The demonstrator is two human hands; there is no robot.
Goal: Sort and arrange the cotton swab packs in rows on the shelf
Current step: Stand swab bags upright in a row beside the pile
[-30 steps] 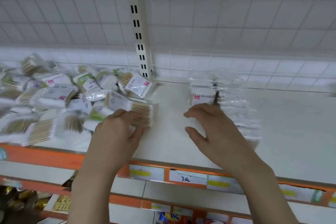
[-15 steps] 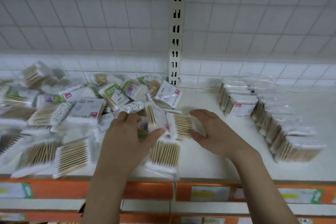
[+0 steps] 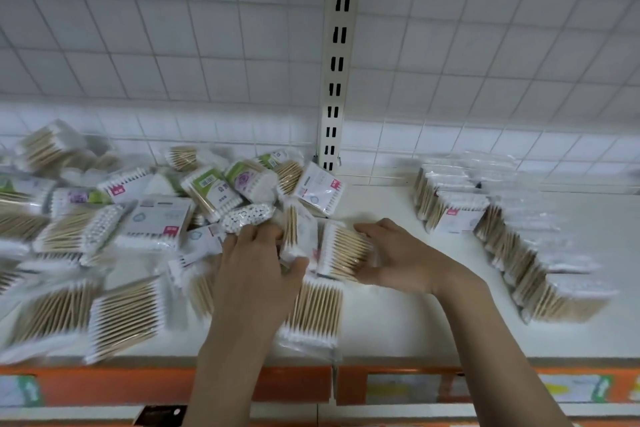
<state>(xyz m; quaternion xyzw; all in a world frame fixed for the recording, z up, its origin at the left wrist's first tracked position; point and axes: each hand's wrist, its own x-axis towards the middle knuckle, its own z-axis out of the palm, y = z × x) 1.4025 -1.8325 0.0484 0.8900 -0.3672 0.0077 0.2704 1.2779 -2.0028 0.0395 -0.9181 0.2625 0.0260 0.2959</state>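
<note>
Clearly pick step: left hand and right hand each had a closed grip on a wooden-stick pack at pile edge. Next, judged: carry to row, stand upright.

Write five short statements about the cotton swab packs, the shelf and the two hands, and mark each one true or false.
1. The right hand grips a pack of wooden-stick swabs. True.
2. The loose pile of packs lies to the right of the slotted upright post. False: the pile lies to its left; the row of standing packs is on the right.
3. The left hand holds a pack at the edge of the pile. True.
4. The front edge of the shelf is blue. False: it is orange, with price labels.
5. Both hands hang below the shelf, away from the packs. False: both are up on the shelf among the packs.
</note>
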